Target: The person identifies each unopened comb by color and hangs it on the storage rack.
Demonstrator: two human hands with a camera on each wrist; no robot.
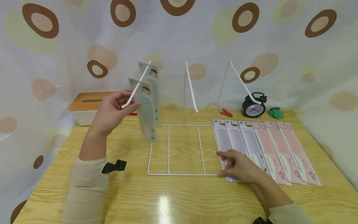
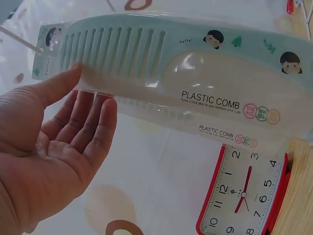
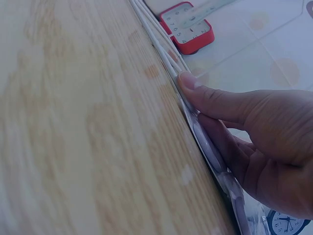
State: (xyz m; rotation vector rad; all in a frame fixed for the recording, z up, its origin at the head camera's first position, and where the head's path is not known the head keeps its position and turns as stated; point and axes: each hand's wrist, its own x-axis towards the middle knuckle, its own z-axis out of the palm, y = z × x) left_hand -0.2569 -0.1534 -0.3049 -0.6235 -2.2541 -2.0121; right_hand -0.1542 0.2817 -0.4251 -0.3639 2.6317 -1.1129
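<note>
Two packaged green plastic combs hang on the left arm of a white wire rack point(image 1: 169, 149), one behind the other. My left hand point(image 1: 112, 107) is at the left edge of the front comb point(image 2: 132, 54). Its thumb touches that package near the top, while the other fingers are loosely bent and spread below the edge in the left wrist view. My right hand point(image 1: 237, 165) holds the rack's front right corner, thumb on the base wire and index finger along the side rail. Beneath that hand lies a packaged purple comb point(image 1: 222, 137), partly hidden.
More purple combs and several pink combs point(image 1: 297, 152) lie in a row at right. Behind stand a black alarm clock point(image 1: 253, 109), a red clip point(image 1: 226, 112) and a green bundle point(image 1: 276, 113). A wood-lidded box point(image 1: 84, 116) and a red clock point(image 2: 242, 196) stand back left.
</note>
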